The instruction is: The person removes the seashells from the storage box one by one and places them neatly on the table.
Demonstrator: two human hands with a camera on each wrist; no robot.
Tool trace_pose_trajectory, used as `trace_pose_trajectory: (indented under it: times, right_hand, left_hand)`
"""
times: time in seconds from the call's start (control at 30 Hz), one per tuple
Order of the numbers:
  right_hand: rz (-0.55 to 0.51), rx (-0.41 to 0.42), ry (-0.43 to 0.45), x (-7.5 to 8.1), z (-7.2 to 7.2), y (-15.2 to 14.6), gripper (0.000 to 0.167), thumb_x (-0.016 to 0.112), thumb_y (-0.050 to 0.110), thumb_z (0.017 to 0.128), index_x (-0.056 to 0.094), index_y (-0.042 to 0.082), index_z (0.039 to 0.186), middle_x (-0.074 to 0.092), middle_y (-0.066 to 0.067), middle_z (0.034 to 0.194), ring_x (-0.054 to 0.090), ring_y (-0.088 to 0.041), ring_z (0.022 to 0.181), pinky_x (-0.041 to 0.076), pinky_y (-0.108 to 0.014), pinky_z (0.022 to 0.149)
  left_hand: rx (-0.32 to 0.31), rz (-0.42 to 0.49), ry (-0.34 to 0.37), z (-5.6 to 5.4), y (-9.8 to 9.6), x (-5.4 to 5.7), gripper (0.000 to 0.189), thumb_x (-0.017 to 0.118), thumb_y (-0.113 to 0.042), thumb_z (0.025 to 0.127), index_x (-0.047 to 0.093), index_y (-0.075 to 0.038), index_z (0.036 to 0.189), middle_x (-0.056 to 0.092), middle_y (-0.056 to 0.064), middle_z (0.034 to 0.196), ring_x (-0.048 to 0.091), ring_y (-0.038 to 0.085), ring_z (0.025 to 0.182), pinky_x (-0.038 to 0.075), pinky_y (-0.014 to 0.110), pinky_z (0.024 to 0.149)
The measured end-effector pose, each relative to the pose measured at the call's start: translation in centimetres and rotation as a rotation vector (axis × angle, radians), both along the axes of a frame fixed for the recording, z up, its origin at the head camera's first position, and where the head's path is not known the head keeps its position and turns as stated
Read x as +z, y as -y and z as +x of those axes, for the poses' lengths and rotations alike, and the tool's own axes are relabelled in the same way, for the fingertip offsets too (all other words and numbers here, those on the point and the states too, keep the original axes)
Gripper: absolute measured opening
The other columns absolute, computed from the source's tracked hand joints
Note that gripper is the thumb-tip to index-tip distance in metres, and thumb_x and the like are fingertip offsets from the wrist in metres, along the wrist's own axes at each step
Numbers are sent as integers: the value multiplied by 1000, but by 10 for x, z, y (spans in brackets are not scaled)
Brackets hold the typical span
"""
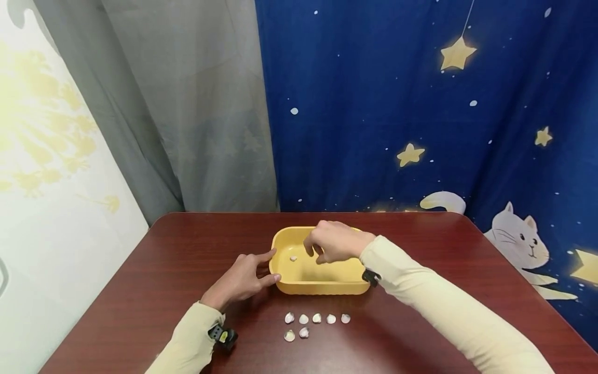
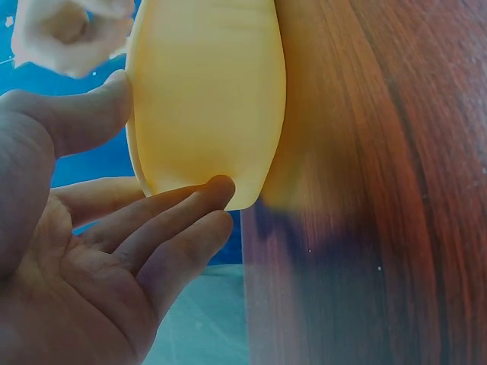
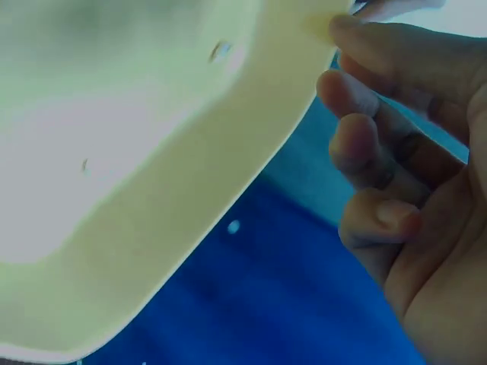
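Note:
A yellow plastic tub (image 1: 322,288) stands on the table, with a small pale shell (image 1: 293,258) on its floor near the left end. My left hand (image 1: 243,278) holds that end: thumb and index fingertips sit at the rim, the other fingers against the outer wall. In the left wrist view the fingers (image 2: 194,220) reach along the tub's outside (image 2: 209,99). Over the tub's middle, my right hand (image 1: 338,243) hangs with loosely bent fingers pointing down. Nothing shows between them. The right wrist view shows two small shell-like pieces inside the tub, one of them a shell (image 3: 221,51) near the wall.
In front of the tub lie two rows of small shells, including a shell (image 1: 330,319) in the longer row and a shell (image 1: 289,336) in the shorter one. The dark red table (image 1: 187,259) ends at grey and blue curtains (image 1: 355,130) behind; a white panel (image 1: 56,234) stands left.

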State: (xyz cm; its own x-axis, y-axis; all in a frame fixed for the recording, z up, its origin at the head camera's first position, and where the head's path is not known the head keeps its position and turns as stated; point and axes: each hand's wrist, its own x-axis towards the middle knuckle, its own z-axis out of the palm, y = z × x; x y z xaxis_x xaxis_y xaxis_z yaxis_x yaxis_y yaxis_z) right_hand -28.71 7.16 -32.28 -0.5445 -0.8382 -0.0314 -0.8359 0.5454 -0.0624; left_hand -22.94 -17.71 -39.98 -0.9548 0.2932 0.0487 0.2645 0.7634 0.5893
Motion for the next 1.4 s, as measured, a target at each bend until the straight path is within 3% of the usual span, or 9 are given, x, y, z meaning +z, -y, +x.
trace_pose_trajectory:
  times: [0.2, 0.33, 0.4, 0.7, 0.9, 1.07, 1.27, 1.4]
  right_hand:
    - [78, -82, -1, -9, -32, 14, 10, 82, 13, 80, 77, 14, 89, 69, 5, 79, 58, -8, 70, 50, -25, 65]
    - [150, -106, -23, -23, -45, 26, 11, 85, 13, 78, 77, 16, 86, 69, 5, 81, 57, -10, 72, 50, -27, 65]
    - [174, -101, -34, -32, -50, 33, 11, 85, 15, 77, 76, 17, 82, 69, 5, 80, 56, -11, 71, 49, -27, 63]
    - [109, -133, 15, -57, -60, 56, 10, 83, 26, 81, 75, 21, 78, 70, 7, 79, 57, -11, 72, 49, -25, 62]
    - [73, -152, 51, -67, -63, 62, 6, 81, 19, 79, 75, 20, 79, 68, 9, 77, 55, -9, 69, 46, -19, 61]
    - [60, -154, 59, -72, -65, 65, 6, 78, 20, 80, 74, 22, 77, 65, 10, 73, 54, -7, 66, 43, -18, 57]
    - [57, -160, 45, -76, -66, 66, 15, 75, 16, 81, 69, 22, 69, 59, 10, 65, 51, -7, 60, 39, -18, 52]
    - [49, -153, 41, -77, -66, 66, 15, 76, 14, 81, 69, 21, 69, 60, 10, 65, 51, -6, 60, 40, -17, 52]
  left_hand:
    - [6, -21, -7, -1, 2, 4, 69, 77, -33, 89, 51, -11, 148, 70, 16, 127, 62, 14, 108, 51, 34, 91]
    - [4, -10, 7, -1, 1, 3, 69, 77, -32, 88, 51, -11, 148, 68, 17, 131, 63, 13, 110, 52, 35, 92]
    - [6, -4, 13, 0, 1, 3, 69, 78, -32, 88, 51, -10, 148, 61, 16, 141, 63, 13, 114, 53, 37, 95]
    - [6, -37, -6, 0, -3, 2, 67, 77, -33, 89, 51, -11, 148, 62, 15, 140, 63, 14, 110, 52, 34, 91]
    - [0, -33, -11, 1, -3, 1, 67, 76, -32, 90, 51, -10, 147, 62, 12, 141, 61, 17, 124, 53, 40, 101]
    - [-23, -39, -41, 2, -2, 1, 67, 76, -33, 90, 51, -8, 147, 64, 13, 137, 65, 15, 110, 54, 33, 89]
    - [-40, -50, -64, 1, -3, -1, 67, 75, -33, 90, 52, -5, 146, 68, 15, 131, 63, 19, 119, 52, 35, 92]
    - [-26, -58, -50, 1, -2, 0, 67, 75, -34, 90, 52, -7, 146, 68, 15, 131, 64, 16, 112, 51, 32, 88]
